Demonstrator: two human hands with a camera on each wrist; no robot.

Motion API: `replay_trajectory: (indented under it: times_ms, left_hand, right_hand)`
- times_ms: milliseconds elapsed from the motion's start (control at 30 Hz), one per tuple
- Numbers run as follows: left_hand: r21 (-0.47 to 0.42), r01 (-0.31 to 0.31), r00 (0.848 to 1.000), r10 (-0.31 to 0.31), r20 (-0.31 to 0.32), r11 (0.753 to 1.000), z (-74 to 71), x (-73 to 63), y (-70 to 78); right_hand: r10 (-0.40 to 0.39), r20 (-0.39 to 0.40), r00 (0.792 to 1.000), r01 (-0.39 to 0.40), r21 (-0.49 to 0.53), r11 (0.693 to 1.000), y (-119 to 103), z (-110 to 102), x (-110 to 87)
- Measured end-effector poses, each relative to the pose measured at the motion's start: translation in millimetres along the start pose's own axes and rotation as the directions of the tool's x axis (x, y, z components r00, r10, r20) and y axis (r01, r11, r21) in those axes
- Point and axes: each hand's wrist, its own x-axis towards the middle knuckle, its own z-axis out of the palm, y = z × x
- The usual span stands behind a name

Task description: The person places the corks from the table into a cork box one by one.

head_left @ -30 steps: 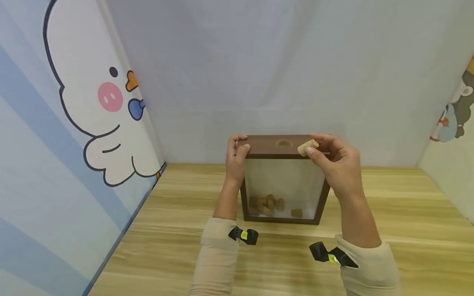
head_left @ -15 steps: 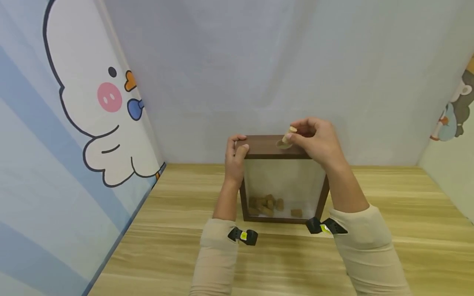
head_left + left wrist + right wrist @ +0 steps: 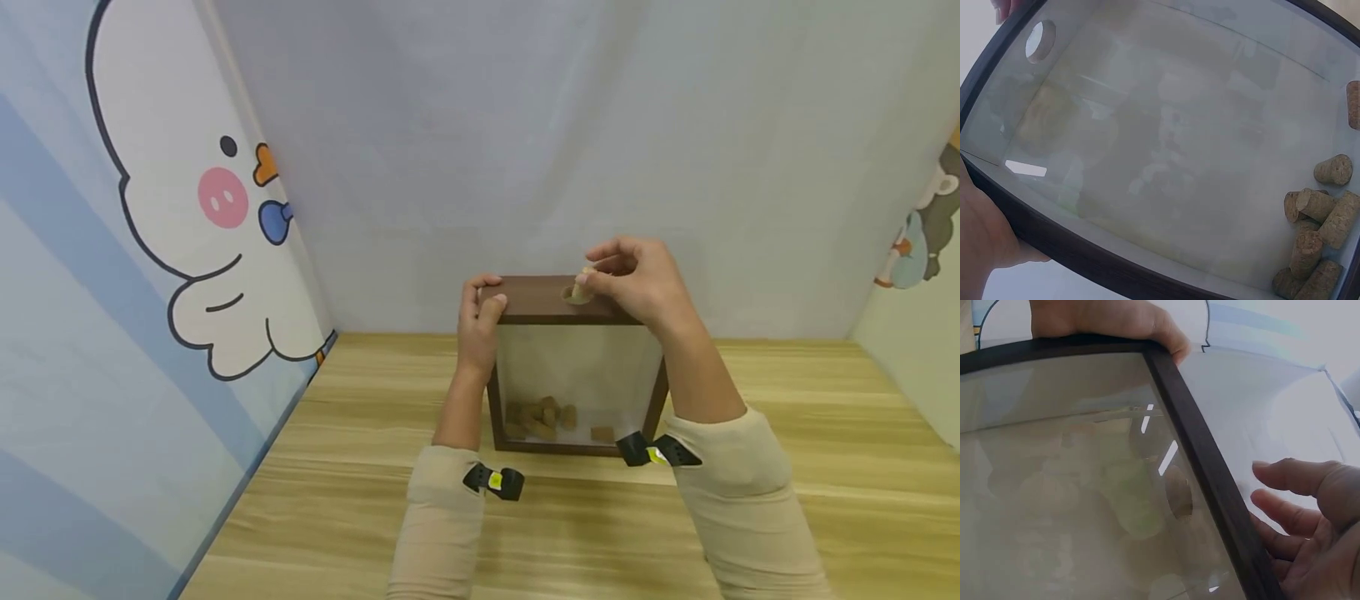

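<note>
A dark-wood frame box (image 3: 528, 297) with a clear front stands upright on the table, a round hole (image 3: 574, 295) in its top. My left hand (image 3: 477, 329) grips the box's upper left corner, thumb on the top and fingers toward the back. At the hole, my right hand (image 3: 637, 279) pinches a pale cork (image 3: 582, 285) between thumb and fingertips, the cork's lower end at the opening. Several corks (image 3: 1307, 250) lie heaped inside at the bottom, with a single cork (image 3: 602, 434) apart to the right. The right wrist view hides the held cork.
The wood-grain table (image 3: 360, 467) spreads around the box. Behind it hangs a pale grey curtain (image 3: 525, 125), and a cartoon-printed wall (image 3: 172, 167) rises at the left. Black wrist cameras (image 3: 493, 481) sit on both sleeves.
My right hand has brought the cork left from the box's right corner to the hole, tipped it upright and lowered it slightly. The left hand keeps its grip in place.
</note>
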Motion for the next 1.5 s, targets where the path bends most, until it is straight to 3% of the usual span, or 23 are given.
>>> replay_trajectory:
  times_ms: [100, 167, 300, 433, 700, 900, 1133, 1500]
  left_hand:
    - [0.001, -0.006, 1.000, 0.006, 0.005, 1.000, -0.4, 0.7, 0.5]
    - [0.002, -0.011, 1.000, 0.011, 0.008, 1.000, -0.9, 0.9, 0.9]
    - [-0.003, -0.020, 1.000, 0.020, 0.013, 1.000, -0.9, 1.3, 1.2]
    - [-0.011, -0.034, 0.999, 0.035, 0.013, 0.999, 0.4, 2.3, 0.3]
    - [-0.017, -0.042, 0.999, 0.042, 0.001, 0.999, 3.6, 4.7, -1.2]
    - [-0.012, -0.039, 0.999, 0.039, 0.002, 0.999, 4.4, 3.7, -3.8]
    - [-0.016, -0.027, 1.000, 0.027, -0.002, 1.000, 4.8, 3.2, -5.6]
    - [-0.001, -0.017, 1.000, 0.017, 0.012, 1.000, 6.8, 4.2, -8.1]
  right_hand:
    - [-0.079, -0.065, 0.995, 0.082, 0.029, 0.996, 7.2, -0.4, -13.2]
    - [-0.145, -0.135, 0.980, 0.156, 0.071, 0.985, 14.0, 0.8, -24.1]
    - [-0.285, -0.221, 0.933, 0.332, 0.214, 0.919, 26.3, 0.1, -45.1]
    - [-0.369, -0.217, 0.904, 0.420, 0.284, 0.862, 36.1, -3.9, -61.3]
    - [-0.375, -0.170, 0.911, 0.405, 0.206, 0.891, 54.2, -12.1, -82.3]
    - [-0.339, -0.116, 0.934, 0.353, 0.134, 0.926, 72.7, -19.1, -97.9]
    - [-0.348, -0.032, 0.937, 0.349, 0.102, 0.931, 97.6, -30.9, -110.0]
    - [-0.252, 0.112, 0.961, 0.248, 0.046, 0.968, 129.9, -49.0, -126.1]
